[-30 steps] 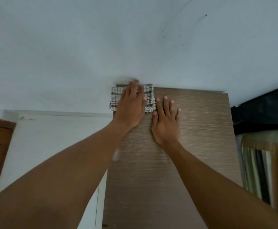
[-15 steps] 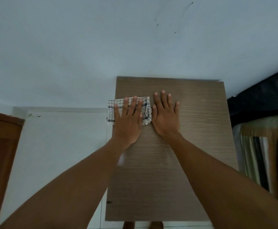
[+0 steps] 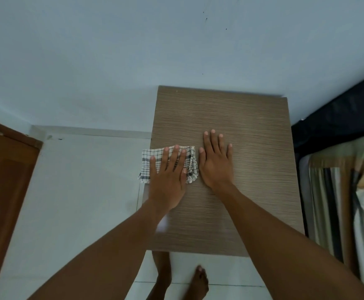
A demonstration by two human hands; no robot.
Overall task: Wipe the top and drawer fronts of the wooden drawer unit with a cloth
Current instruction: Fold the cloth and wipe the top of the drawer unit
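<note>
I look straight down on the wooden drawer unit's top (image 3: 248,131), a brown grained panel standing against a pale wall. A folded checked cloth (image 3: 149,163) lies at the top's left edge, overhanging it slightly. My left hand (image 3: 169,176) presses flat on the cloth with fingers spread. My right hand (image 3: 216,161) rests flat on the bare wood just right of the cloth, holding nothing. The drawer fronts are hidden below the top.
A bed with a striped cover (image 3: 339,213) and dark mattress edge (image 3: 332,118) flanks the unit on the right. A brown wooden door (image 3: 5,182) stands at the left. White tiled floor (image 3: 77,191) lies left, and my bare feet (image 3: 183,278) show below.
My left hand has dragged the cloth from the back-left corner toward me along the left edge. My right hand stayed beside it. The view tilted down, showing the front edge and feet.
</note>
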